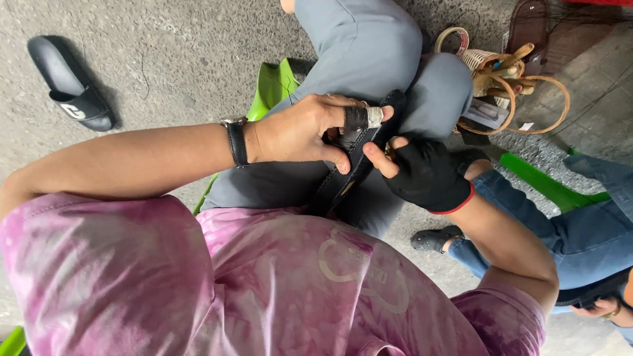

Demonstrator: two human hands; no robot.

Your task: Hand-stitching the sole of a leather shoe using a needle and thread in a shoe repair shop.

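We hold a black shoe (pixel 359 161) on our lap, left hand (pixel 300 128) fingers clamped on its edge, gloved right hand (pixel 428 173) pinching beside them. How much stitching is done, we cannot tell; the seam hides under the fingers.

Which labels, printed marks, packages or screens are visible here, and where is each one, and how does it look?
No packages or screens.
Black slide sandal, upper left on the ground: white mark on its strap.
Pink shirt, bottom: pale ring-shaped print.
White tag, right, on the ground by the woven basket: small, flat.
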